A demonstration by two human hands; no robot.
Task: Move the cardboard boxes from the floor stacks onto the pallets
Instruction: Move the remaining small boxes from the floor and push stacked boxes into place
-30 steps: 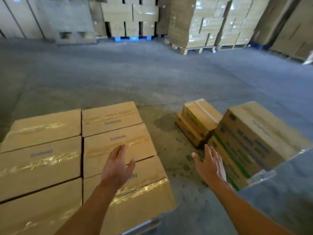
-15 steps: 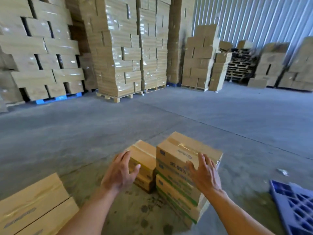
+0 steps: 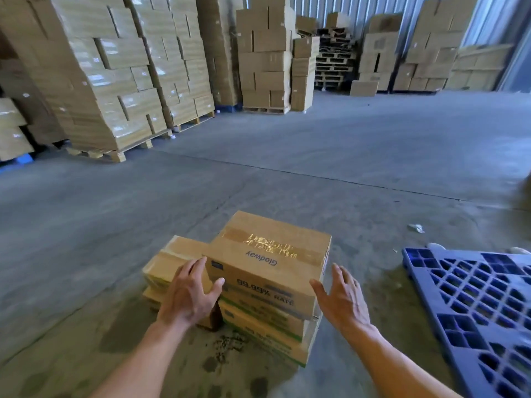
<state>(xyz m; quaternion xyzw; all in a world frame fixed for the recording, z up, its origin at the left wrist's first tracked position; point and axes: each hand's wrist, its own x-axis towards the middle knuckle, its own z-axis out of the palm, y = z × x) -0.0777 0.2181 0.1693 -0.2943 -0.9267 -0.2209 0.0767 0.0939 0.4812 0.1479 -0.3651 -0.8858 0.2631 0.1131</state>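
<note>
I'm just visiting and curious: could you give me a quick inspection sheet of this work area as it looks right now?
Surface: grey concrete floor, stained near the boxes.
Job's things: top box on a stack of three; shorter stack at its left; blue pallet on the floor at the right.
Clutter: a crumpled scrap and some crumbs on the floor.
Hands: left hand at the top box's left end, right hand open beside its right end; neither grips it yet.
Cables: nothing seen.
Surroundings: wrapped box loads on wooden pallets, a pile of empty pallets, a corrugated wall.
</note>
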